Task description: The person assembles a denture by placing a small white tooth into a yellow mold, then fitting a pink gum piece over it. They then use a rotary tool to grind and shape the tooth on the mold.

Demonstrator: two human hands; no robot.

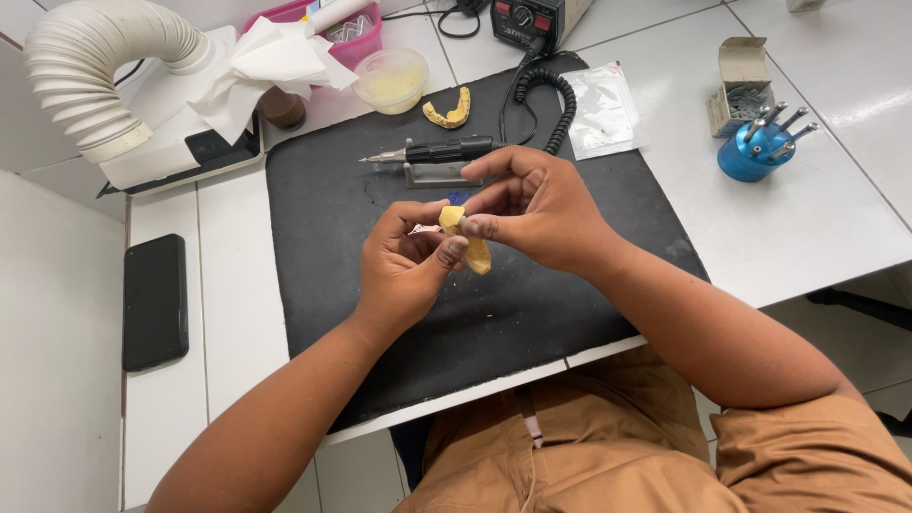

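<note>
Both my hands meet over the black mat point(532, 304) at the middle of the white table. My left hand point(404, 271) grips a small yellow dental cast point(475, 255), its thumb pressed on the piece; a pinkish edge shows beside the fingers. My right hand point(537, 204) pinches the top of the same cast with its fingertips. A small blue bit shows just behind the fingers. Past the hands, a black rotary handpiece point(446, 150) lies on a grey stand. A second yellow arch-shaped cast point(449, 112) lies further back on the mat.
A ribbed white suction hose point(90, 71) and crumpled tissue point(271, 66) stand at the back left. A black phone point(155, 301) lies left. A lidded round tub point(391, 81), a control box point(532, 19), a coiled cable point(560, 100), a clear bag point(603, 114), a blue bur holder point(755, 152) and a small carton point(739, 81) lie behind.
</note>
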